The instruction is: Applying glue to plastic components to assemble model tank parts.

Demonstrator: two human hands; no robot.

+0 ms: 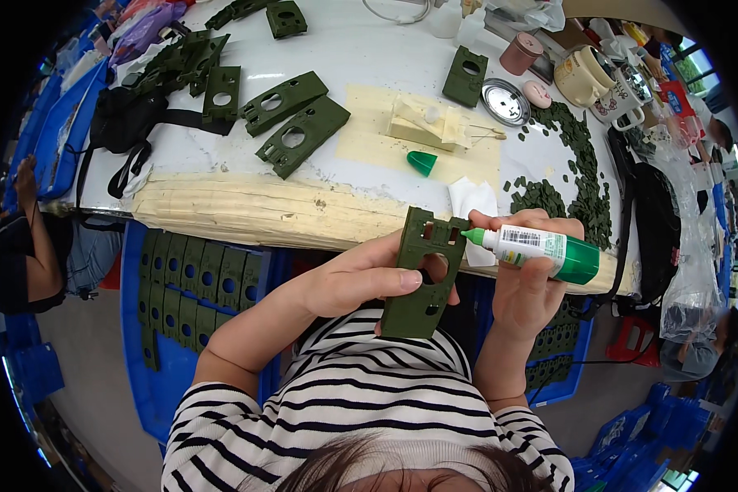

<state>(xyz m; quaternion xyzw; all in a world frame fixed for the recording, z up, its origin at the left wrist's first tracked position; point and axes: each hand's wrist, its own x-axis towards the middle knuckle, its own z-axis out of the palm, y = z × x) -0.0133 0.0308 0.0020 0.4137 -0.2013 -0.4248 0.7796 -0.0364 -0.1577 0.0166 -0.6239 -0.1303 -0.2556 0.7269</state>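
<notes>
My left hand (357,279) is closed around a dark green plastic model-tank hull part (410,310), holding it upright over my lap, thumb beside its round hole. In my right hand (529,283) is a white and green glue bottle (537,248), lying sideways. Its green nozzle points left and meets the part's upper right edge, by small rectangular openings; whether they touch I cannot tell. On the table beyond lies a green cap (421,162), near a yellowish block (424,127) with white material on top. A white tissue (473,198) hangs over the table edge.
More hull parts (303,138) lie on the white table, and others fill blue trays (152,394) below its padded edge. Small green pieces (582,164) are heaped at right, near a round metal lid (505,102) and mugs (583,78). A black bag (123,119) sits at left. Other people are at both sides.
</notes>
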